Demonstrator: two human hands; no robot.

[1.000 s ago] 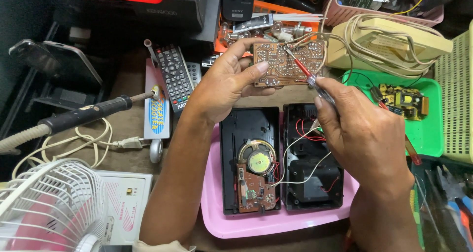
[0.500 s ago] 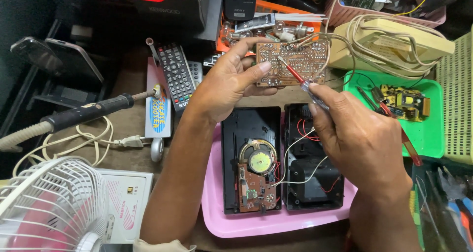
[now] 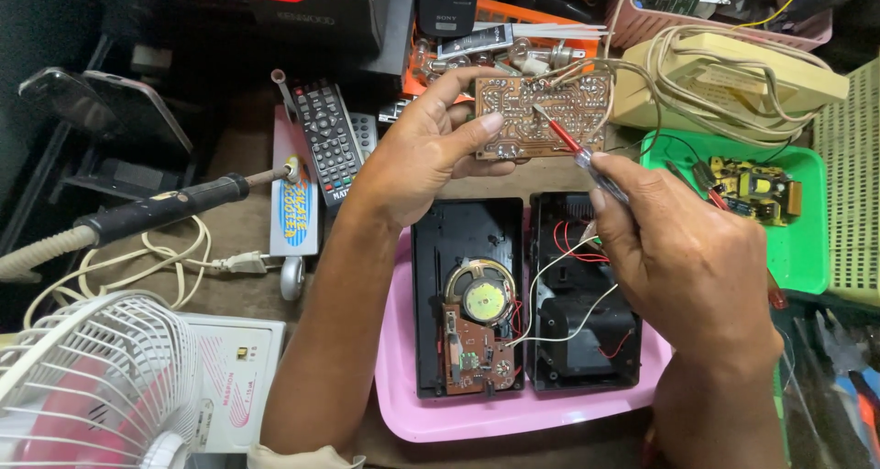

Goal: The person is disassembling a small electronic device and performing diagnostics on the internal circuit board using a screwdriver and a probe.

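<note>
At the far left a white fan [image 3: 92,386] is seen low on the cluttered surface [image 3: 229,157], with a soldering iron [image 3: 156,210] lying above it and a black remote control [image 3: 323,139] just beyond. A brown circuit board [image 3: 543,113] is held up, solder side showing, by the left hand [image 3: 431,153], thumb and fingers closed on its left edge, above an opened black radio case [image 3: 522,295] that rests in a pink tray [image 3: 403,386]. A red-handled screwdriver [image 3: 573,148] is gripped by the right hand [image 3: 683,258], its tip touching the board, while a green tray [image 3: 807,240] holding a small board is set at the right.
</note>
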